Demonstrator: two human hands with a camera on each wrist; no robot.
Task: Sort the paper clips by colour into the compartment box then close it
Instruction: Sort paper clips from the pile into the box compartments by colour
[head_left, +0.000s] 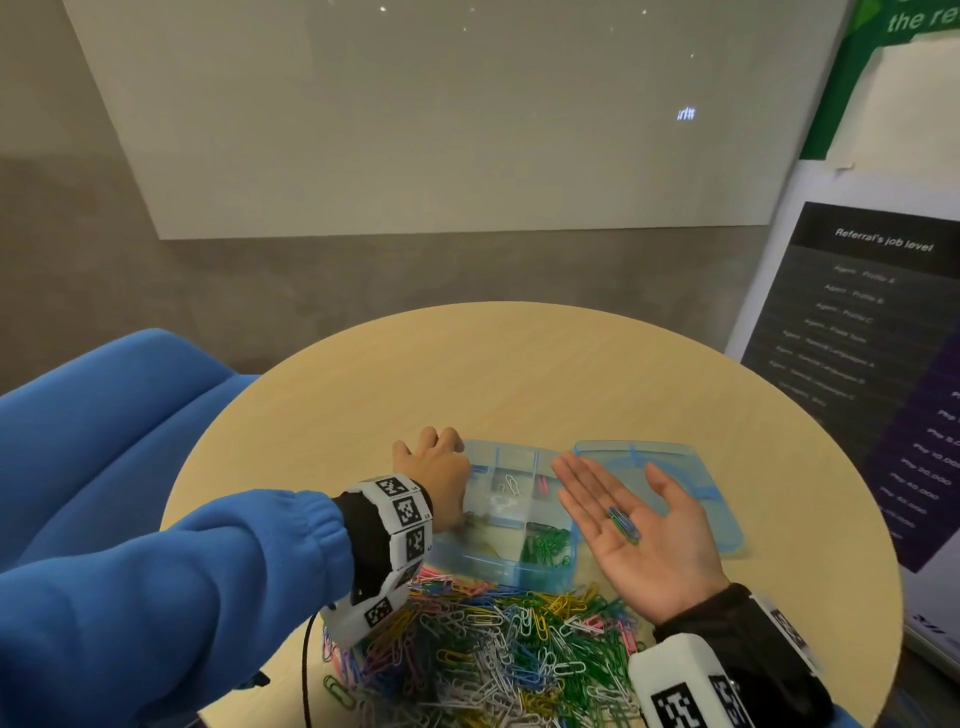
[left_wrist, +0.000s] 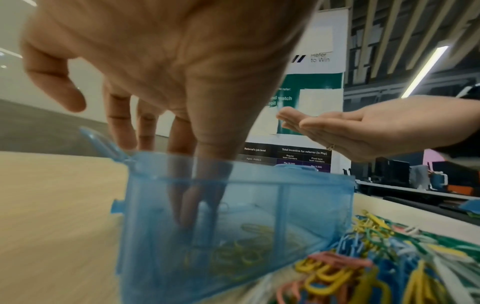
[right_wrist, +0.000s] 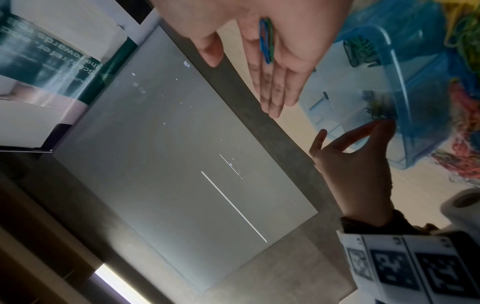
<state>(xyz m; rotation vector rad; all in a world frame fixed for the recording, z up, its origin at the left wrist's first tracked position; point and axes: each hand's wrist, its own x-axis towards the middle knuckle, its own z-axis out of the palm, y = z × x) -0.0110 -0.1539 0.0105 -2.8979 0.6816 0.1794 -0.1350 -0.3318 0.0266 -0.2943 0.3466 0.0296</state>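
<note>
A heap of mixed paper clips (head_left: 498, 654) is seen nearest on the desk (head_left: 363, 395); beyond it, the compartment box (head_left: 511, 564) lies open; the left wrist view alone shows left hand (left_wrist: 161, 61) fingers (left_wrist: 207, 185) dipped, loosely spread, into a compartment; the right hand (head_left: 644, 530) is held flat, palm up, with blue and green clips (right_wrist: 266, 40) cradled.

blue sleeve (head_left: 171, 571), black cuffs, white tag-marked wristbands (head_left: 395, 540)

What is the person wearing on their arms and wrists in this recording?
The left arm wears a bright blue sleeve with a ribbed cuff over a black undersleeve. Its white wristband carries black square marker codes, and a black cable hangs below. The right wrist has a black sleeve and a similar white marked band.
</note>
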